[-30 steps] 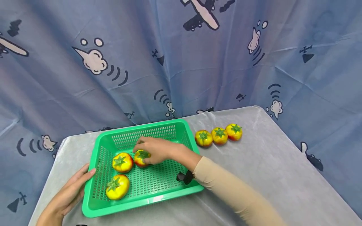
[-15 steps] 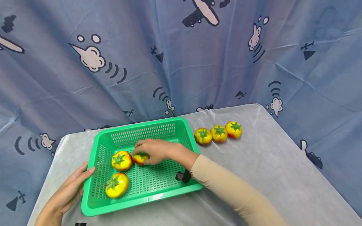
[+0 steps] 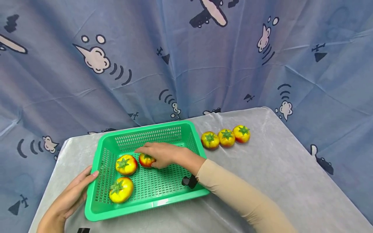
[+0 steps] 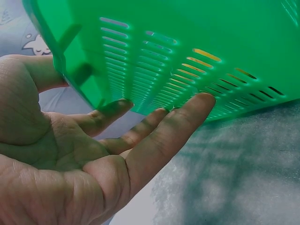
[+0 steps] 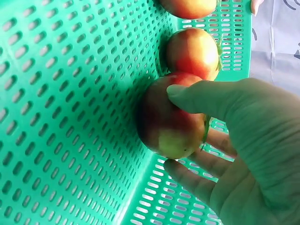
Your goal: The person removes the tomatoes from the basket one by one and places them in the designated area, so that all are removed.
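Note:
In the head view a green plastic basket (image 3: 145,207) has three yellow-red tomatoes in it, with green star-shaped leaf tops. My left hand (image 3: 71,194) holds the basket's left side, its thumb over the rim. In the left wrist view the fingers (image 4: 159,140) lie against the slotted outer wall. Inside the basket, my right hand (image 3: 161,155) is around one tomato (image 3: 145,160), fingers loosely spread. In the right wrist view its thumb touches this tomato (image 5: 171,122). Left of it sits a second tomato (image 3: 126,164); nearer the front-left corner lies a third tomato (image 3: 121,190).
Right of the basket, three more tomatoes (image 3: 226,138) stand in a row on the table with a grey cloth (image 3: 279,174). Behind the table hangs a blue curtain (image 3: 204,74) with airplane prints. A black strap-mounted device (image 3: 189,182) sits at the right wrist.
My right hand's fingers have straightened and loosened around the tomato, so more of it shows. The left hand still holds the basket. The head view has shifted slightly.

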`<action>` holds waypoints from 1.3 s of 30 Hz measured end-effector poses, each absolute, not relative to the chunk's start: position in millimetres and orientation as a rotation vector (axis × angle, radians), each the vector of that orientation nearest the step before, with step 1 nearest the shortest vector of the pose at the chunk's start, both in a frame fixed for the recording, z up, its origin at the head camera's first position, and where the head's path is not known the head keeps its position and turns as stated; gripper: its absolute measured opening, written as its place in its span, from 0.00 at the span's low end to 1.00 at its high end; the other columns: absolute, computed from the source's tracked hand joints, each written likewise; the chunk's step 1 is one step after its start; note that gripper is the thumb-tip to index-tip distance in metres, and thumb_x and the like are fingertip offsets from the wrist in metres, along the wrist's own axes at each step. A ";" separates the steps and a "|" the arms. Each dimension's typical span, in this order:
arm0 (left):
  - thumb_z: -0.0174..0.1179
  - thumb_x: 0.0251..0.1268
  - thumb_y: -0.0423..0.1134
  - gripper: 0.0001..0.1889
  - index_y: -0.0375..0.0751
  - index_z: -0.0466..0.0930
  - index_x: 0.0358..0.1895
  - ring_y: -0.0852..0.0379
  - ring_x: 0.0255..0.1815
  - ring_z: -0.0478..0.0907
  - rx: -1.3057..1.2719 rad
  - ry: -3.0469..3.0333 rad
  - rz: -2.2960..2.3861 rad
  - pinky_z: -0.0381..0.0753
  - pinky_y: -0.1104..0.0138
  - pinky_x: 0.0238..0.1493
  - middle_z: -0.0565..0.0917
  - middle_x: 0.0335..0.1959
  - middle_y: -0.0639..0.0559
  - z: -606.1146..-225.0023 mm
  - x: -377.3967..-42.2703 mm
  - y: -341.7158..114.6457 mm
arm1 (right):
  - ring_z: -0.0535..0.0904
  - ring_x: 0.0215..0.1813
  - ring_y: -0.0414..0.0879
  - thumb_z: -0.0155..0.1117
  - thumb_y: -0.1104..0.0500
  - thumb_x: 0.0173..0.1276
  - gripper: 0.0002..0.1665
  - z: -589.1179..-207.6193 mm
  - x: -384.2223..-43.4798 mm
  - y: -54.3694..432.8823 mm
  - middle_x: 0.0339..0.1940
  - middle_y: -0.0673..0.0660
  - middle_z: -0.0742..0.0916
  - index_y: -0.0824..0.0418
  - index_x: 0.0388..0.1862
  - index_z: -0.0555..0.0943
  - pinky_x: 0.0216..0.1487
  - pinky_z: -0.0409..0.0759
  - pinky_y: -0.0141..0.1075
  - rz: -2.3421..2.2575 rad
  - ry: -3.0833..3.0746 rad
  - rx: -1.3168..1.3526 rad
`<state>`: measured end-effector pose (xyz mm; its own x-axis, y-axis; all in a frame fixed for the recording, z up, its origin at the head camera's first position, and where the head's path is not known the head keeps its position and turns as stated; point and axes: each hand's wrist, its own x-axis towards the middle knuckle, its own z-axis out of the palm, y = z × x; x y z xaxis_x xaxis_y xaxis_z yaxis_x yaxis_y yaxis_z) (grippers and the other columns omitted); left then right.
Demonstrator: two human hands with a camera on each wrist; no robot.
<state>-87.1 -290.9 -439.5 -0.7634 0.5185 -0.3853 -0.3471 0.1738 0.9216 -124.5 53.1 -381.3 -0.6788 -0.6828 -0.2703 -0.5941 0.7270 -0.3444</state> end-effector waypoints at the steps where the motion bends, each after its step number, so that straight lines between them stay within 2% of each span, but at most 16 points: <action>1: 0.36 0.91 0.48 0.38 0.37 0.26 0.87 0.69 0.60 0.82 0.158 1.787 1.665 0.87 0.65 0.58 0.75 0.61 0.73 -439.6 -87.1 -290.6 | 0.76 0.75 0.47 0.69 0.61 0.75 0.40 -381.4 -124.2 53.5 0.77 0.53 0.77 0.48 0.82 0.69 0.76 0.77 0.40 -0.319 2.554 -0.984; 4: 0.36 0.91 0.48 0.38 0.37 0.26 0.87 0.69 0.60 0.82 0.140 1.792 1.659 0.87 0.66 0.58 0.75 0.60 0.73 -439.8 -86.9 -290.3 | 0.76 0.73 0.48 0.69 0.57 0.76 0.36 -381.9 -123.9 53.9 0.78 0.55 0.75 0.46 0.80 0.71 0.74 0.79 0.39 -0.303 2.557 -0.975; 6: 0.37 0.91 0.48 0.38 0.37 0.26 0.87 0.70 0.60 0.82 0.130 1.797 1.653 0.86 0.67 0.58 0.75 0.60 0.73 -439.7 -87.0 -290.3 | 0.73 0.77 0.49 0.70 0.57 0.76 0.36 -381.3 -123.5 53.9 0.81 0.57 0.72 0.46 0.80 0.72 0.75 0.78 0.40 -0.294 2.554 -0.955; 9: 0.36 0.91 0.48 0.38 0.37 0.26 0.87 0.70 0.60 0.82 0.139 1.795 1.650 0.86 0.66 0.58 0.75 0.61 0.73 -440.1 -87.9 -290.0 | 0.67 0.84 0.51 0.70 0.60 0.74 0.40 -380.1 -123.2 54.3 0.86 0.56 0.66 0.47 0.82 0.70 0.78 0.76 0.43 -0.282 2.536 -0.915; 12: 0.36 0.91 0.48 0.38 0.38 0.26 0.87 0.70 0.61 0.82 0.152 1.787 1.652 0.86 0.66 0.58 0.75 0.61 0.73 -440.0 -88.2 -289.6 | 0.64 0.86 0.50 0.68 0.64 0.72 0.42 -379.3 -122.3 54.6 0.86 0.53 0.66 0.49 0.83 0.68 0.80 0.74 0.43 -0.273 2.521 -0.923; 17: 0.36 0.91 0.49 0.38 0.38 0.26 0.87 0.71 0.61 0.81 0.148 1.797 1.649 0.86 0.68 0.58 0.74 0.61 0.73 -439.5 -87.6 -288.8 | 0.70 0.80 0.48 0.69 0.64 0.72 0.40 -378.0 -121.5 55.2 0.80 0.52 0.73 0.51 0.81 0.70 0.79 0.74 0.40 -0.271 2.537 -0.979; 24: 0.36 0.91 0.48 0.38 0.36 0.26 0.86 0.70 0.60 0.82 0.171 1.789 1.664 0.86 0.67 0.58 0.76 0.60 0.74 -439.7 -88.3 -289.9 | 0.77 0.72 0.46 0.72 0.58 0.73 0.38 -368.1 -118.4 58.2 0.76 0.52 0.76 0.51 0.80 0.72 0.73 0.79 0.38 -0.322 2.585 -0.974; 29: 0.36 0.92 0.47 0.38 0.34 0.25 0.86 0.69 0.60 0.82 0.182 1.775 1.681 0.87 0.66 0.57 0.78 0.60 0.74 -441.0 -88.2 -290.8 | 0.78 0.70 0.47 0.72 0.53 0.74 0.39 -358.5 -113.5 62.3 0.76 0.54 0.76 0.51 0.81 0.70 0.71 0.80 0.37 -0.382 2.590 -0.934; 39: 0.35 0.92 0.48 0.38 0.36 0.25 0.86 0.69 0.60 0.82 0.181 1.771 1.675 0.87 0.66 0.58 0.77 0.60 0.74 -440.0 -88.2 -290.3 | 0.78 0.70 0.48 0.74 0.50 0.73 0.39 -340.0 -102.9 74.8 0.75 0.55 0.77 0.49 0.80 0.72 0.71 0.80 0.38 -0.468 2.655 -0.942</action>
<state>-88.2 -290.3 -440.0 -0.7568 0.5348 -0.3757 -0.3454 0.1608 0.9246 -102.9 74.8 -340.0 -0.7464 -0.6470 -0.1561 -0.5547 0.7343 -0.3912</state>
